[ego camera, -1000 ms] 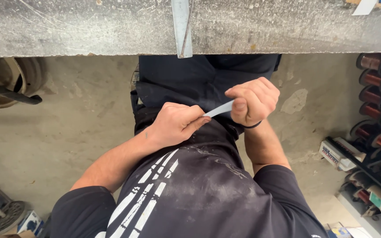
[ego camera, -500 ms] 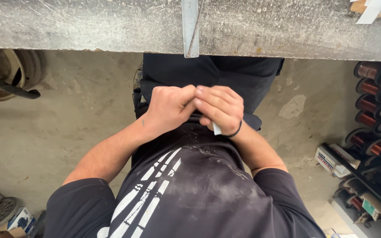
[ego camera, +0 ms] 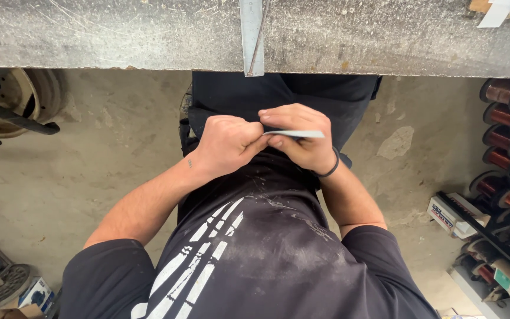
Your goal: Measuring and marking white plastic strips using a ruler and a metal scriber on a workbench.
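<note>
Low against the person's lap, below the counter [ego camera: 119,35] edge, the left hand [ego camera: 225,145] is clenched, its fingers pinching one end of a thin pale strip [ego camera: 302,134]. The strip runs rightward, flat and level, into the right hand [ego camera: 299,139], whose fingers curl around it and grip it from both faces. It looks light, narrow and springy, likely bending easily, so a pinch near each end suits it best.

Bench [ego camera: 119,35] ahead, strip [ego camera: 251,35] on its edge; hands below; wheel [ego camera: 7,103] left; spools [ego camera: 506,127] right, box [ego camera: 447,214] beside them.
</note>
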